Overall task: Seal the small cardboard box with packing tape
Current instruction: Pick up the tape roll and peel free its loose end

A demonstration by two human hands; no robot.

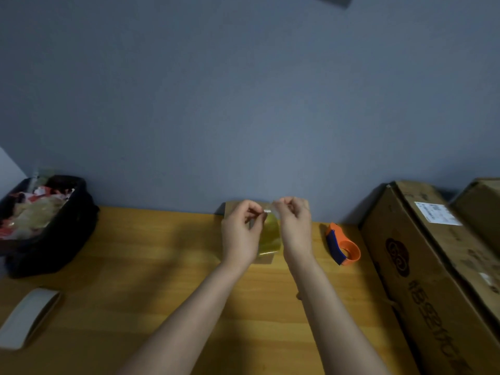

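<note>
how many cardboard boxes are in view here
3. A small flat brown cardboard box lies under the hands at the table's far edge; a long printed brown carton lies along the right side; another brown carton sits behind it, partly cropped. Others may be out of frame.

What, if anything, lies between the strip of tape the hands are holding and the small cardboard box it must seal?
Nothing visible. Left hand and right hand pinch the yellowish tape strip directly above the small cardboard box; the orange dispenser lies off to the right.
</note>
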